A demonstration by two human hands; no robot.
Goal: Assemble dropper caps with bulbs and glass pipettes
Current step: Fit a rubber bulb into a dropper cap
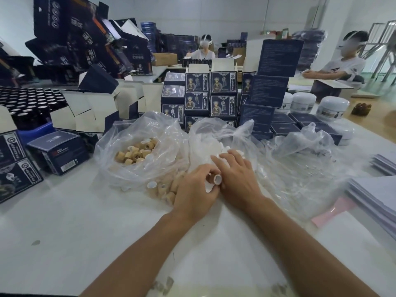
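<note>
My left hand (194, 189) grips a tan dropper cap (217, 179) with its white-lined open end facing me. My right hand (236, 176) lies just right of it, fingers spread over white bulbs (222, 150) in a clear plastic bag (205, 133); its thumb side touches the cap. A second clear bag (132, 168) on the left holds several tan caps (137, 152). More caps (165, 189) lie loose at that bag's near edge. A third clear bag (300, 159) lies to the right; I cannot make out glass pipettes in it.
Stacks of dark blue printed boxes (211, 93) stand behind the bags, with open flat cartons (96, 108) and a tray of dark bottles (27, 99) at left. White jars (304, 101) and paper stacks (377, 198) sit at right. Two people work at far tables.
</note>
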